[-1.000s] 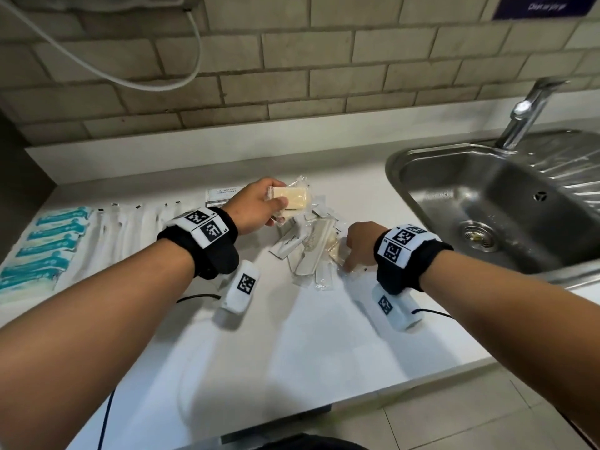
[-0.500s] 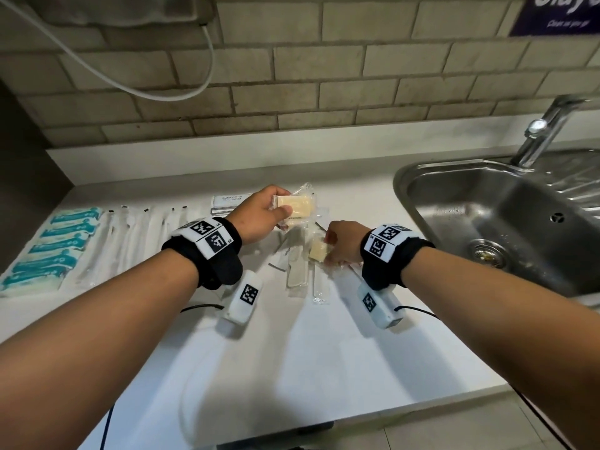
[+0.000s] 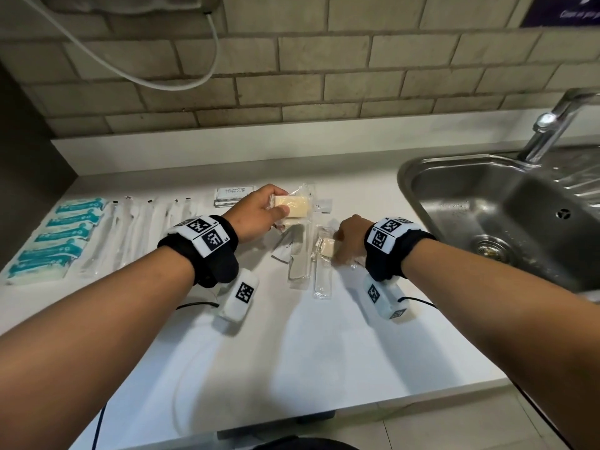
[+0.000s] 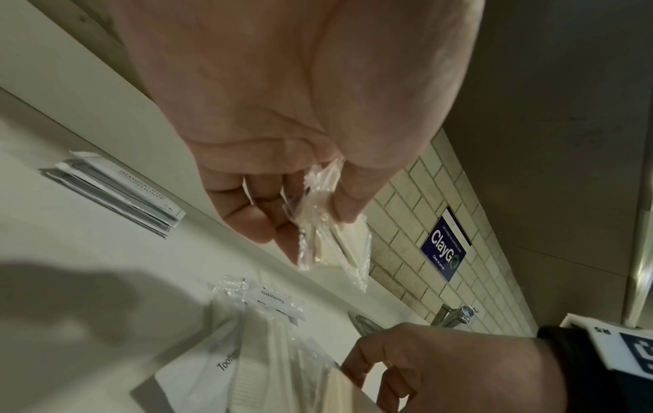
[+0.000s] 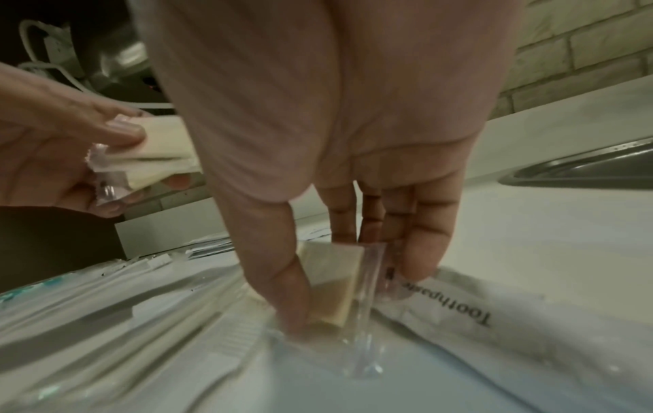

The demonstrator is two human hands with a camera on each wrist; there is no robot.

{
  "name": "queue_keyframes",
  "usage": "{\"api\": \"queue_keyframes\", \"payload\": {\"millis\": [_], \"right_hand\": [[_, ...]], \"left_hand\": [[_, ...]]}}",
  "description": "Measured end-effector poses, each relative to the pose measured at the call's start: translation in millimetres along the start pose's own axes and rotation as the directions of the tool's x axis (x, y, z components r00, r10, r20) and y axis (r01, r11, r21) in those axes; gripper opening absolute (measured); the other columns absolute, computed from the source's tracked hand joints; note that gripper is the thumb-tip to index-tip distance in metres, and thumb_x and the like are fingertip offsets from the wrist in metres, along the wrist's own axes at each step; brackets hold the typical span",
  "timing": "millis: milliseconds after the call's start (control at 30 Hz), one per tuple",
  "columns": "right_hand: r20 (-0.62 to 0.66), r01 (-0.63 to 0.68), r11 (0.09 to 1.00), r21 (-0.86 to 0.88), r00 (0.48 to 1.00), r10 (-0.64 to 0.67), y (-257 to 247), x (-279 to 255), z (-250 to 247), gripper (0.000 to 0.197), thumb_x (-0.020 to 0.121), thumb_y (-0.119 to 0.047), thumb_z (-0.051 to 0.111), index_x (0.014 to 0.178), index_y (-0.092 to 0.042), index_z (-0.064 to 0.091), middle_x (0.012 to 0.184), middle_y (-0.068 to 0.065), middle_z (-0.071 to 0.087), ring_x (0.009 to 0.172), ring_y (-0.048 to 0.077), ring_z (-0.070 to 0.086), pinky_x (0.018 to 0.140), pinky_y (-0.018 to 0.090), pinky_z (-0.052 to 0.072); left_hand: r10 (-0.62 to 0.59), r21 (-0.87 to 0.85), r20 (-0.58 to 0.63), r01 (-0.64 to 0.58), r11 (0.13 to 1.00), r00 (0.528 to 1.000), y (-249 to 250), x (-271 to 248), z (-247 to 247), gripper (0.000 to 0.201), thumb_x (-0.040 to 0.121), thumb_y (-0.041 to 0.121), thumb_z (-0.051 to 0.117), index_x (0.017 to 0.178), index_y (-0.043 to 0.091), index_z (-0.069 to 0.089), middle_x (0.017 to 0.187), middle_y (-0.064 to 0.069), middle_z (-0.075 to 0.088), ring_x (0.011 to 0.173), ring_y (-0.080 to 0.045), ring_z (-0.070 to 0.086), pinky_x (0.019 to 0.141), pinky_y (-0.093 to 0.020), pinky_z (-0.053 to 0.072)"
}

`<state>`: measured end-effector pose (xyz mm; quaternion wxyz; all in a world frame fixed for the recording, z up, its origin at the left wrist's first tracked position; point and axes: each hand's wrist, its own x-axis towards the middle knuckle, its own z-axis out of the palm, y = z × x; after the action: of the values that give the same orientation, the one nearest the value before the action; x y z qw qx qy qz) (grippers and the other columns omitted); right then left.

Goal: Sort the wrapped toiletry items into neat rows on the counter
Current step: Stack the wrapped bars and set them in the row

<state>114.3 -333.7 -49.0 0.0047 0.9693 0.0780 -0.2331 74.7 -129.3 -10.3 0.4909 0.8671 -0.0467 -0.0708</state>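
My left hand (image 3: 259, 212) holds wrapped cream soap bars (image 3: 293, 205) above the counter, thumb on top; the same soap bars (image 5: 159, 156) show as a small stack in the right wrist view. My right hand (image 3: 350, 238) pinches another wrapped soap bar (image 3: 327, 247), (image 5: 335, 282) at the edge of a loose pile of clear-wrapped combs (image 3: 300, 261) and toothpaste sachets (image 5: 470, 307). At the left lie a row of teal-printed packets (image 3: 55, 235) and a row of long white wrapped items (image 3: 136, 228). A flat shampoo sachet stack (image 3: 234, 195) sits behind.
A steel sink (image 3: 506, 216) with a tap (image 3: 552, 125) is set into the white counter (image 3: 292, 352) at the right. A brick wall with a hanging white cable (image 3: 130, 69) runs behind. The counter's front edge drops to a tiled floor.
My right hand has lifted a soap bar out of the pile and drawn it slightly left. My left hand keeps holding its soap bars in about the same place.
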Motion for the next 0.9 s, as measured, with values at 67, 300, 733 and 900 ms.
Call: {"api": "queue_keyframes", "payload": {"millis": [67,300,733,900], "right_hand": [[0.017,-0.014,0.999,0.037,1.0,0.013,2,-4,-2,0.053,0.05,-0.043,0.077,0.096,-0.019,0.07,0.096,0.001,0.071,0.084,0.024,0.07,0.08,0.038,0.059],[0.034,-0.023,0.985,0.172,0.999,0.017,5,-18,-7,0.054,0.064,-0.027,0.081,0.113,-0.016,0.062,0.107,0.003,0.068,0.1,0.027,0.065,0.091,0.041,0.055],[0.031,-0.08,0.997,0.017,0.996,0.079,49,94,47,0.071,0.017,-0.055,0.085,0.079,-0.027,0.064,0.059,-0.01,0.068,0.052,0.019,0.069,0.057,0.037,0.059],[-0.006,-0.013,1.0,0.016,1.0,0.013,25,6,1,0.038,0.051,-0.044,0.083,0.076,-0.024,0.063,0.08,-0.005,0.069,0.074,0.022,0.068,0.071,0.036,0.059]], "left_hand": [[0.003,-0.008,0.004,-0.003,1.0,1.0,0,-1,0,0.021,0.098,0.016,0.052,0.119,0.016,0.051,0.101,-0.008,0.065,0.081,-0.021,0.065,0.066,-0.024,0.046],[0.0,-0.004,0.027,0.0,1.0,1.0,-5,1,4,0.02,0.098,0.016,0.054,0.118,0.017,0.051,0.107,-0.012,0.066,0.081,-0.022,0.067,0.068,-0.028,0.048],[0.028,0.012,0.053,-0.029,1.0,0.998,2,5,14,0.021,0.098,0.018,0.054,0.119,0.019,0.051,0.108,-0.01,0.066,0.09,-0.029,0.068,0.075,-0.034,0.05],[0.033,0.02,0.035,-0.034,0.999,0.999,2,4,12,0.023,0.098,0.017,0.053,0.121,0.015,0.051,0.104,-0.005,0.064,0.079,-0.02,0.065,0.064,-0.023,0.048]]}}
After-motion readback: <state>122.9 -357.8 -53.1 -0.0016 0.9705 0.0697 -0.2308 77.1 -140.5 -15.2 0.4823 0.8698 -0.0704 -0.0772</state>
